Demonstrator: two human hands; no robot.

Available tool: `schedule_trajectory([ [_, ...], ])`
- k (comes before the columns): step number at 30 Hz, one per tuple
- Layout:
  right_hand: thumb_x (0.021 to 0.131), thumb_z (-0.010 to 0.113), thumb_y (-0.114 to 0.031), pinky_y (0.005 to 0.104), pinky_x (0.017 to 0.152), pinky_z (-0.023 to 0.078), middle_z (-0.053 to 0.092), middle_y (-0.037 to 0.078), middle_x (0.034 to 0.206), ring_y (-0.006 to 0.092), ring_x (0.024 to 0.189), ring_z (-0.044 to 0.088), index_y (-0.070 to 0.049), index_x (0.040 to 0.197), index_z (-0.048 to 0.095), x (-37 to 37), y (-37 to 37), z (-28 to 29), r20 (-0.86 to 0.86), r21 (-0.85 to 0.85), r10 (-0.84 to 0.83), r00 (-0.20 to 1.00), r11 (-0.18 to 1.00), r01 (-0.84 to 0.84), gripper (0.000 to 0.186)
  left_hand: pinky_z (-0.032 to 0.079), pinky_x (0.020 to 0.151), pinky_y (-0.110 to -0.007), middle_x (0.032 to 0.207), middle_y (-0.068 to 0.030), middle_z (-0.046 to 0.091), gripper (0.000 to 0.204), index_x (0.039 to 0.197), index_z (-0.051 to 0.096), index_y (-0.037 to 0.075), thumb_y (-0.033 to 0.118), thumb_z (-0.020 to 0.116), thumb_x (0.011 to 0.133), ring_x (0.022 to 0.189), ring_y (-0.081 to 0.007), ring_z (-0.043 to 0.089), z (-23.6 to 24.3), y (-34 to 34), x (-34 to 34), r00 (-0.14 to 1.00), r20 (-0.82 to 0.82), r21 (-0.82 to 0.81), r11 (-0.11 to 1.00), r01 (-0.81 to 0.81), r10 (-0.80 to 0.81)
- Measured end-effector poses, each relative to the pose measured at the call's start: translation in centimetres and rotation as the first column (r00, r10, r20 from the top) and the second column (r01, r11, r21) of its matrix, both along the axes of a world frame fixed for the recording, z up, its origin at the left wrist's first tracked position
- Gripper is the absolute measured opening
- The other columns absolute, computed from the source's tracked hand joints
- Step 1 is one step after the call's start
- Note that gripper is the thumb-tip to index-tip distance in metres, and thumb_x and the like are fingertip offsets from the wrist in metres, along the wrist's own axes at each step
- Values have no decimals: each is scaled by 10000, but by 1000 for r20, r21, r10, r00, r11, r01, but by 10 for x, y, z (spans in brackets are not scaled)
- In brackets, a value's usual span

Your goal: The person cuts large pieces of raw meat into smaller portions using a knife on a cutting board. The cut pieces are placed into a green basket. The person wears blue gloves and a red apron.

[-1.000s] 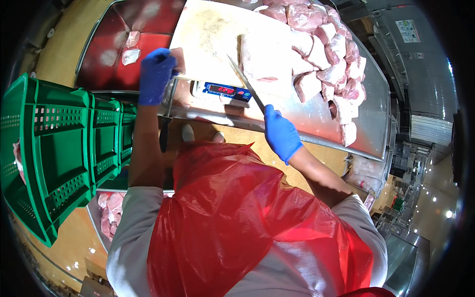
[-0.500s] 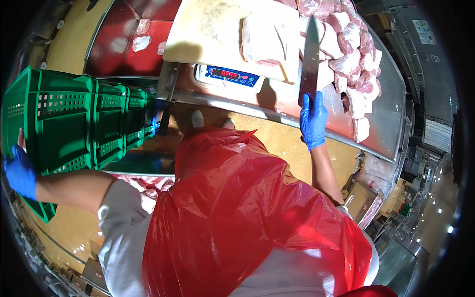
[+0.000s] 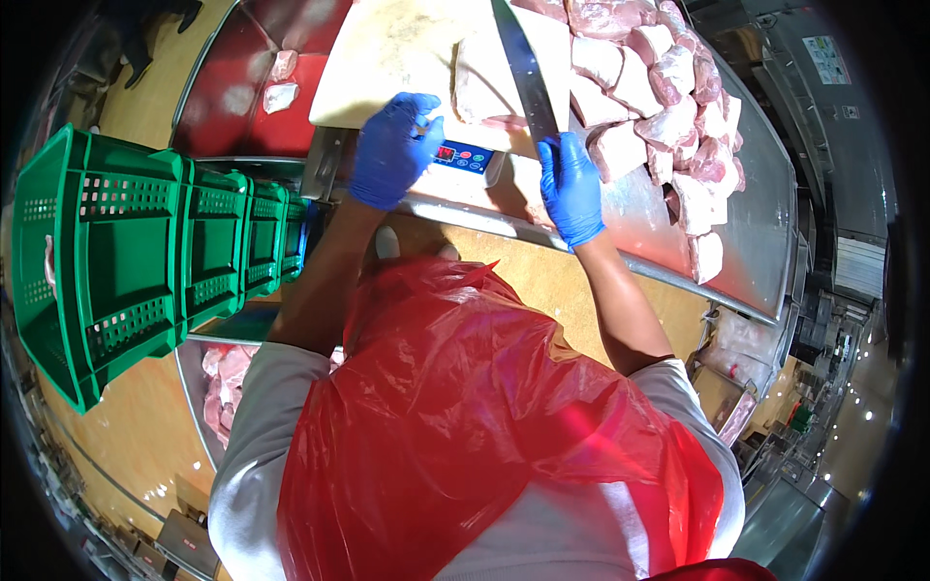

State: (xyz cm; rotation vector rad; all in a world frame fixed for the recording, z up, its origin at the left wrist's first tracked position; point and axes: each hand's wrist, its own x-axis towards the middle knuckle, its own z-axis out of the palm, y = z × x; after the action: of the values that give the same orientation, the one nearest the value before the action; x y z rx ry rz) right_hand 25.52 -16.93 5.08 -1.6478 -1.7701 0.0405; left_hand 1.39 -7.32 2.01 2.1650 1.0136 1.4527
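Observation:
My right hand (image 3: 572,191), in a blue glove, is closed round the handle of a long knife (image 3: 524,70). The blade points away from me, over the right part of the white cutting board (image 3: 378,63). A pale block of meat (image 3: 477,89) lies on that board, just left of the blade. My left hand (image 3: 392,155), also gloved in blue, hovers at the board's near edge with bent fingers apart and nothing seen in them. It partly covers the scale (image 3: 467,158), whose lit display shows below the board.
Many meat chunks (image 3: 668,126) are heaped on the metal table to the right. Green crates (image 3: 126,261) stand stacked at the left, near a bin of meat trimmings (image 3: 225,382). Two small pieces (image 3: 281,96) lie on a red surface (image 3: 228,121). Another person's legs (image 3: 140,48) show at far left.
My left hand has come from the green crates to the board's near edge. My right hand has moved left with the knife, its blade now leaning left over the board.

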Motion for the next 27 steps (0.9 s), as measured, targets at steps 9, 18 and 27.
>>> schedule_trajectory([
  [9, 1004, 551, -247, 522, 607, 543, 637, 184, 938, 432, 720, 653, -104, 1089, 516, -27, 35, -12, 65, -68, 73, 995, 995, -69, 170, 575, 706, -358, 902, -136, 692, 160, 923, 693, 23, 19, 755, 776, 795, -283, 696, -37, 3, 62, 991, 110, 120, 988, -94, 81],
  [18, 912, 566, -120, 498, 602, 557, 619, 194, 971, 406, 705, 667, -101, 1157, 479, 15, 0, -3, 375, -447, 207, 904, 894, -19, 260, 553, 627, -351, 789, -102, 670, 124, 864, 691, 58, 10, 731, 757, 663, -251, 651, -41, 4, 52, 985, 113, 15, 991, -129, 127],
  [27, 942, 546, -137, 522, 592, 548, 619, 243, 974, 441, 703, 660, -68, 1152, 459, -20, 11, 16, 364, -469, 215, 906, 883, -21, 237, 492, 567, -331, 696, -75, 594, 122, 778, 648, 48, -39, 714, 725, 579, -198, 553, -36, -4, 46, 965, 260, -137, 991, -9, 45],
])
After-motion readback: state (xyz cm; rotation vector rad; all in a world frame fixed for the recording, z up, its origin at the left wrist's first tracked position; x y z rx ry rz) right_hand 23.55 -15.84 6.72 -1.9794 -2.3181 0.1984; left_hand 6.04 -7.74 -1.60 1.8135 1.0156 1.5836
